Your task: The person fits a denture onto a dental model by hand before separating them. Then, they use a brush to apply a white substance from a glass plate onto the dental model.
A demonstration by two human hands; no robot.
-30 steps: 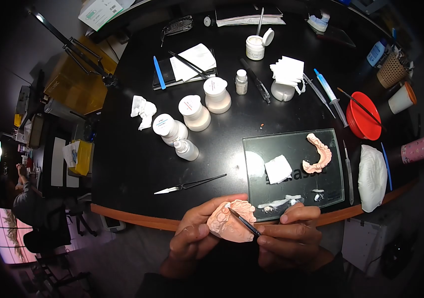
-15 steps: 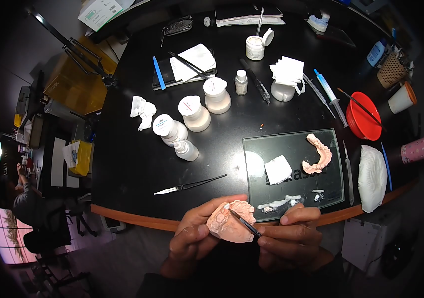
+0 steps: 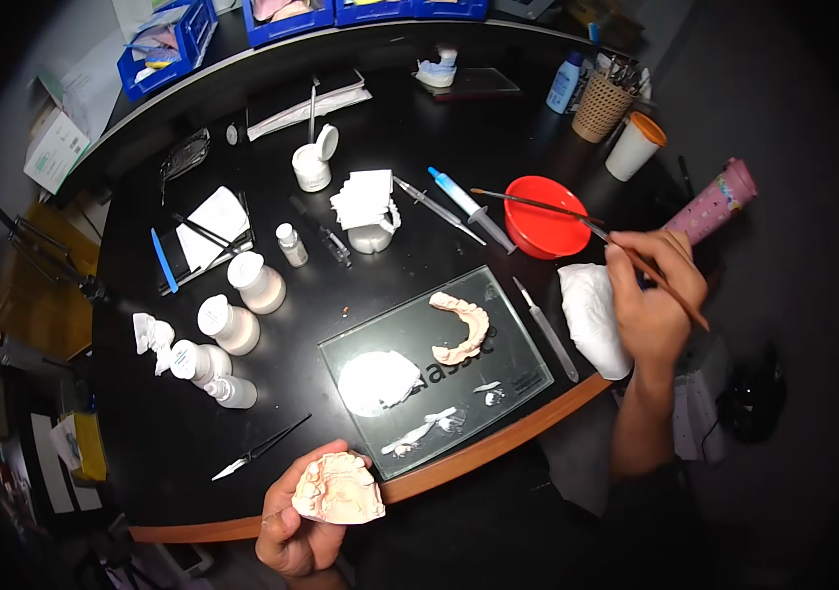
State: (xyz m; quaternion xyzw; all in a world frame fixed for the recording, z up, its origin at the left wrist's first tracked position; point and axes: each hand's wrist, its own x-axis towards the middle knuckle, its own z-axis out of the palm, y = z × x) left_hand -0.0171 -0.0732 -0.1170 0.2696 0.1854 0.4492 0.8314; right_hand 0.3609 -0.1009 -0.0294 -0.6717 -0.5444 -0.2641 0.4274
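My left hand holds a pinkish dental cast at the table's front edge, teeth facing up. At the right, my right hand grips a thin brush, its tip near the rim of the red bowl. Another brush with a brown handle lies across the bowl. Below my right hand sits a white wrapped pad. The glass slab bears a horseshoe-shaped cast, a white square in glare and smears of white paste.
White-capped jars stand at the left, with tweezers in front. An open jar, a stack of white sheets, a syringe and a knife lie farther off. A pink tumbler stands far right.
My right hand has moved from the cast to beside the red bowl with the brush. My left hand still holds the cast, now turned. The view has swung to the right.
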